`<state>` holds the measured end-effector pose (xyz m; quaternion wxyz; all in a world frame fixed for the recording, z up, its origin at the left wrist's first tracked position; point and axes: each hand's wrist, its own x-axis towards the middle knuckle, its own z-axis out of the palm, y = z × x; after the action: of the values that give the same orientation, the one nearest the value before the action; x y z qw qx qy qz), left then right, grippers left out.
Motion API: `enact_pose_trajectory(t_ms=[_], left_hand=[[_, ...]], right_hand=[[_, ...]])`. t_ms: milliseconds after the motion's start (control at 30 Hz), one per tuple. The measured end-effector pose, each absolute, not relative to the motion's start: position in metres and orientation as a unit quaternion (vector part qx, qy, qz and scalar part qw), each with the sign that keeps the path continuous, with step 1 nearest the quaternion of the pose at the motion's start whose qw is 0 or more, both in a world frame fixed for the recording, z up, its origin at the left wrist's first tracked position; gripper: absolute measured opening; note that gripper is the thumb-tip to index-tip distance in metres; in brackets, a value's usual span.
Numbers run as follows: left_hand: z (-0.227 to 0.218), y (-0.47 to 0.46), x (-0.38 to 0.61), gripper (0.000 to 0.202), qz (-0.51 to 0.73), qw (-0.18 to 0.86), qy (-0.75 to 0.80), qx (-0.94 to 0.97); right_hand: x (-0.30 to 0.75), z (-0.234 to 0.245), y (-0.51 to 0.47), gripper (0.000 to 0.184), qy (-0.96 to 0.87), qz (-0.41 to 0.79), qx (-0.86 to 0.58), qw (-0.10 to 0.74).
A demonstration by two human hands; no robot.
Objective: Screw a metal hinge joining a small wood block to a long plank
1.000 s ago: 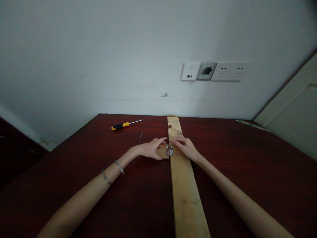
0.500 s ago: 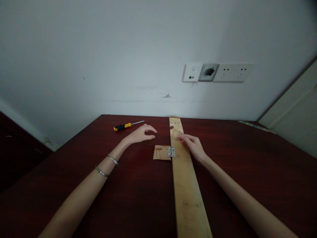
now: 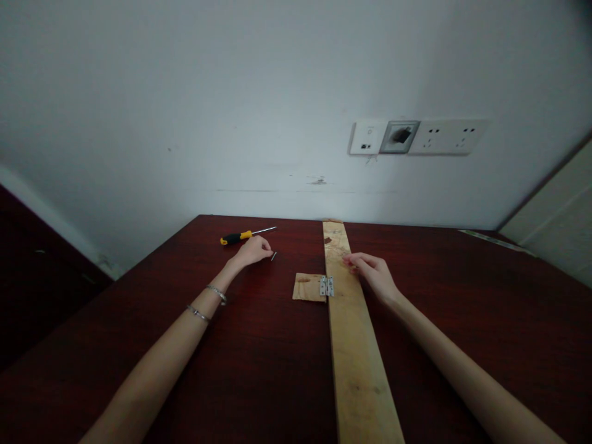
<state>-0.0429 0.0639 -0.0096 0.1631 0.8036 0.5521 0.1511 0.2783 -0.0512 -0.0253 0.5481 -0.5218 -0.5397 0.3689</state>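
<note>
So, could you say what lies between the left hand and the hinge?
Head view: small screw by the left hand, then a wood scrap at the hinge.

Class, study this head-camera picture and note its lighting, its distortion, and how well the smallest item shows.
In the head view, the light is dim, with the dark red tabletop sinking into shadow; the wide lens makes the long pale wooden board flare toward the bottom edge; the tiny metal fastener looks soft, too small for detail.
</note>
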Motion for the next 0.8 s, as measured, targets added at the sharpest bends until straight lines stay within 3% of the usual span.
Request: enact_pose_trajectory(t_ms=[267,800], left_hand=[[-0.015,0.059,-0.035,0.016,0.122,0.138,0.572,0.799],[-0.023,0.058,-0.032,0.003,0.146,0.093,0.525,0.833]], right_hand=[[0.276,-0.018,-0.056,0.027,-0.563,0.347,-0.51,0.55],[0.276,-0.018,-0.058,0.027,-0.58,0.335,-0.505,0.544]])
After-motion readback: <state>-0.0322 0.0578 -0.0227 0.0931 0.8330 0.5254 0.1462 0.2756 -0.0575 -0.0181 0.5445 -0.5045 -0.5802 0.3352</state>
